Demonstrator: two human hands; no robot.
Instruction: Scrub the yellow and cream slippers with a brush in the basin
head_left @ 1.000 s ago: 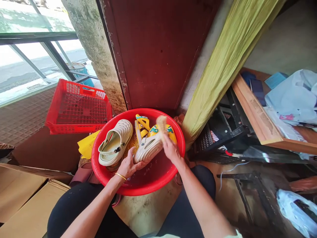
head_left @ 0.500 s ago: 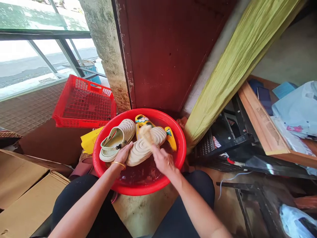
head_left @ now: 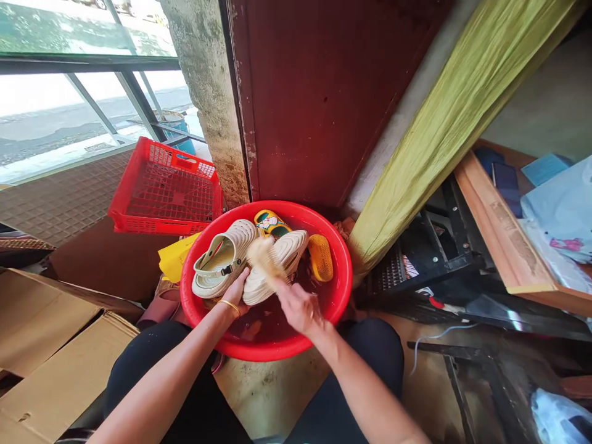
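In the head view, a red basin (head_left: 343, 283) with water in it stands at the centre of the frame, between the person's knees. The shoe (head_left: 292, 248) is in the middle of the basin, tilted, its ridged, cream-coloured sole facing up. The left hand (head_left: 235, 293), with a bracelet (head_left: 229, 304) at the wrist, grips the shoe's lower-left end; its fingers are bent around the edge, their tips partly hidden. The right hand (head_left: 300, 309), just right of centre, is closed around the handle of a brush (head_left: 264, 258). The brush head lies across the sole and is blurred, so I cannot tell how firmly the bristles press.

A matching clog (head_left: 226, 258) rests upright at the basin's left, just beside the held shoe. One yellow sandal (head_left: 272, 222) is behind them; another yellow piece of footwear (head_left: 320, 258) sits sole up at the basin's right. A red crate (head_left: 173, 197) stands at the left of the frame, near the basin.
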